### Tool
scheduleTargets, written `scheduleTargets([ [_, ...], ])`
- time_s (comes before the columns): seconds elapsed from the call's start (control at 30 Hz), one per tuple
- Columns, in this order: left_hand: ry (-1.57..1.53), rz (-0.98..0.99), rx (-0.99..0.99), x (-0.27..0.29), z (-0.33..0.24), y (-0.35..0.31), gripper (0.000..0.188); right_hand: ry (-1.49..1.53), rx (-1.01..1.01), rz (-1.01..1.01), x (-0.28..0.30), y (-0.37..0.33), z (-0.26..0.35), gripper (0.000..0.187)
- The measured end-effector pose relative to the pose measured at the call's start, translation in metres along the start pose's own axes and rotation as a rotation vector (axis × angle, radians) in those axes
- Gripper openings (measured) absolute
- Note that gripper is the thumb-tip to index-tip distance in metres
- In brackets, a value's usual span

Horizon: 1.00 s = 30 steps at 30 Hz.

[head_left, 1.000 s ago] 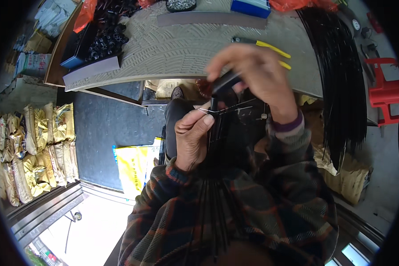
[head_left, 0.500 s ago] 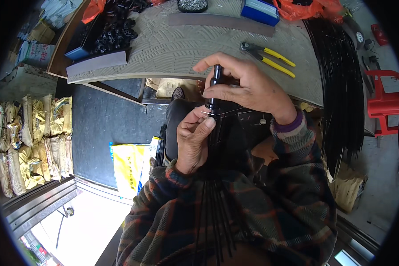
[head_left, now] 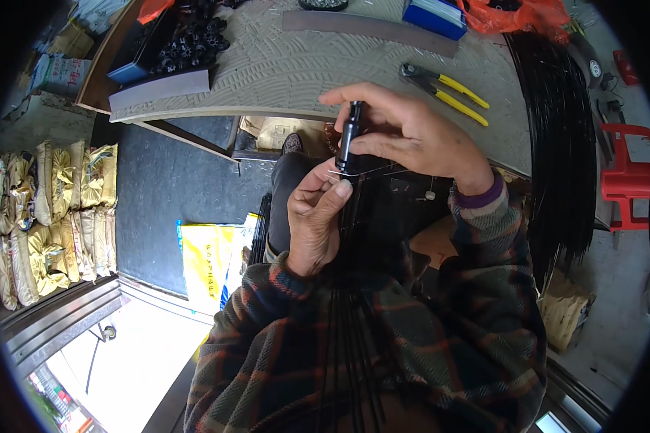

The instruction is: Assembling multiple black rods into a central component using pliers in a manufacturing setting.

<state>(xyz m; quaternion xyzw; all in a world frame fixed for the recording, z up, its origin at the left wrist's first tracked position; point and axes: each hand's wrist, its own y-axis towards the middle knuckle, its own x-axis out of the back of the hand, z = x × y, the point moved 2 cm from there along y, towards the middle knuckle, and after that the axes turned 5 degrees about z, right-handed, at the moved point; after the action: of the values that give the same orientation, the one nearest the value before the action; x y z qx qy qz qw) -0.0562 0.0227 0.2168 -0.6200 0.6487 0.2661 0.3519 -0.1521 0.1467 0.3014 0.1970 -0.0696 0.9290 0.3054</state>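
Over my lap, a black cylindrical fitting [head_left: 349,141] stands nearly upright between my two hands. My right hand [head_left: 419,137] is closed round its upper part, thumb along its side, index finger raised past the top. My left hand [head_left: 312,220] pinches at its lower end, thumb and fingers pressed together; exactly what lies under the thumb is hidden. A thin shiny wire [head_left: 383,170] crosses at that lower end, running right beneath my right hand. Thin black rods [head_left: 350,332] hang below toward my body, over the plaid jacket.
On the bench [head_left: 267,79] ahead lie yellow-handled cutters [head_left: 455,101], a pile of black toothed parts [head_left: 191,54] and a blue box [head_left: 433,20]. Long black rods [head_left: 556,130] drape over its right end. A red stool [head_left: 628,173] stands right; wrapped bundles [head_left: 54,216] stack left.
My right thumb has shifted off the front of the fitting to its right side, showing more of the black body. The fitting leans slightly differently. The whole view has shifted a little.
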Motion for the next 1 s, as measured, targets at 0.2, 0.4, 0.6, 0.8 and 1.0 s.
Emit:
scheduleTargets([
  [0.2, 0.01, -0.004, -0.028, -0.001, -0.001, 0.0, 0.031, -0.174, 0.094, -0.022, -0.004, 0.002, 0.003, 0.047],
  [0.4, 0.044, 0.015, -0.055, -0.001, 0.0, -0.004, 0.031, 0.128, 0.043, -0.048, -0.005, -0.002, -0.009, 0.054],
  [0.6, 0.098, -0.014, -0.112, 0.002, -0.006, -0.006, 0.03, -0.391, 0.194, -0.63, -0.044, -0.03, -0.001, 0.094],
  [0.8, 0.087, -0.006, -0.083, 0.008, -0.008, -0.008, 0.03, 0.302, 0.072, -0.916, -0.1, -0.028, -0.037, 0.082],
  [1.0, 0.065, 0.018, -0.111, 0.016, -0.014, -0.013, 0.035, 1.024, 0.01, -0.737, -0.122, -0.021, -0.036, 0.031],
])
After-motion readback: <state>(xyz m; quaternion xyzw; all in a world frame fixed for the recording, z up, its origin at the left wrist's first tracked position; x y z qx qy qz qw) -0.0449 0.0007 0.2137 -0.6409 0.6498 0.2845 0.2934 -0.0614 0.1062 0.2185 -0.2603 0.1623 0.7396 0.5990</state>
